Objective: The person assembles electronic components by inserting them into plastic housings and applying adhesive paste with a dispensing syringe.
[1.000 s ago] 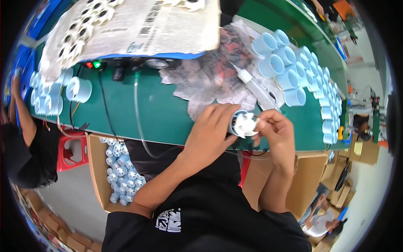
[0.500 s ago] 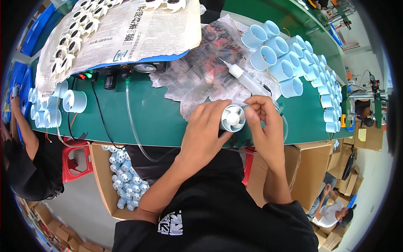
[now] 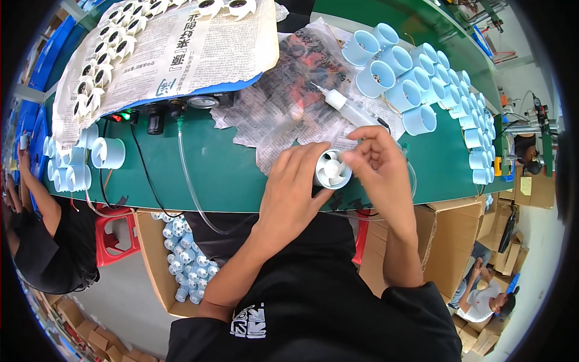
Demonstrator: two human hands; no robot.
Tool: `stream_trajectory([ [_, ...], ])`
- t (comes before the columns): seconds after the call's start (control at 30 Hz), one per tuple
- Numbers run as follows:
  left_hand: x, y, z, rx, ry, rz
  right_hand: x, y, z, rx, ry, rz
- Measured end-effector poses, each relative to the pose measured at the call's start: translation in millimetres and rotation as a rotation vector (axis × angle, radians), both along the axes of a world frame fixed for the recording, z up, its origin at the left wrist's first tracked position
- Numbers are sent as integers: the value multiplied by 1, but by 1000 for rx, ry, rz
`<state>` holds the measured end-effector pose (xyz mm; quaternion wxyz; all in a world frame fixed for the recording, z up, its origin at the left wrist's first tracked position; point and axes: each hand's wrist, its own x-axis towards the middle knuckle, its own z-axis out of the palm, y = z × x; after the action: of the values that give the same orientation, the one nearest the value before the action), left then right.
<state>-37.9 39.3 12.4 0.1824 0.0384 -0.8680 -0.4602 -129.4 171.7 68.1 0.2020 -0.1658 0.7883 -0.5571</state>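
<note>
My left hand (image 3: 291, 184) is wrapped round a small light-blue fan housing, with the white fan wheel (image 3: 332, 169) inside it facing up toward me. At the right of its rim is my right hand (image 3: 384, 172); its thumb tip reaches the fan's edge, while the index finger stands apart above it and the other fingers curl in. I see nothing held between thumb and index finger. Beyond my hands, a translucent needle-tipped dispensing syringe (image 3: 348, 108) lies on crumpled, stained newspaper (image 3: 268, 142).
Many light-blue cup-shaped housings (image 3: 419, 119) line the right of the green table (image 3: 229, 175); others (image 3: 108, 154) stand left. White fan wheels (image 3: 123, 47) lie on newspaper atop a device with a gauge (image 3: 204, 101). A carton (image 3: 148, 259) holds finished-looking fans. People sit at both sides.
My right index finger has lifted away from the thumb, and the thumb has moved left onto the fan's edge. My left hand keeps its hold. The view has shifted slightly.
</note>
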Motion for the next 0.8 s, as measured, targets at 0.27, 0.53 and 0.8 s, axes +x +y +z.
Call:
stream_trajectory([
  [0.27, 0, 0, 2, 17, -2, 25, 6, 8, 11, 112, 276, 199],
  [0.53, 1, 0, 1, -16, -2, 7, 8, 3, 8, 193, 358, 191],
  [0.8, 0, 1, 1, -52, 4, -38, 11, 8, 6, 67, 803, 35],
])
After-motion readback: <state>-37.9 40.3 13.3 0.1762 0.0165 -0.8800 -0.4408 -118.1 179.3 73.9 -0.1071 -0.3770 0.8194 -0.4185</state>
